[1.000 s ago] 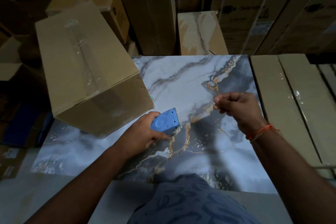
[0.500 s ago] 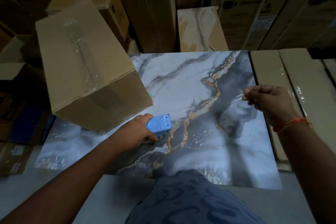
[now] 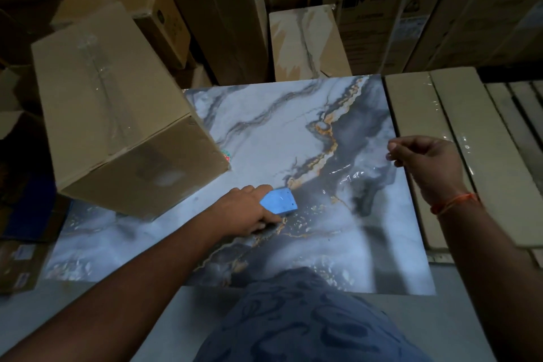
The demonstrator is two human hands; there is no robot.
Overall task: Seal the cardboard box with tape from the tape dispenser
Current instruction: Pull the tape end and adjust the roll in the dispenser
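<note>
A brown cardboard box [image 3: 111, 103] lies on the left part of a marble-patterned table [image 3: 264, 132], with clear tape running along its top seam. My left hand [image 3: 244, 210] grips a blue tape dispenser [image 3: 279, 200] low over the table, just right of the box's near corner. My right hand [image 3: 426, 161] pinches the free end of a clear tape strip [image 3: 346, 176], which stretches from the dispenser up to my fingers at the table's right side.
Large cartons [image 3: 223, 9], some marked washing machine, stand stacked behind the table. Flat wrapped cardboard packs [image 3: 458, 138] lie along the right edge. More boxes sit on the floor at the left [image 3: 17, 258].
My right hand has drawn the tape end further to the right, away from the dispenser, so the strip is longer. My left hand and the dispenser stayed nearly in place.
</note>
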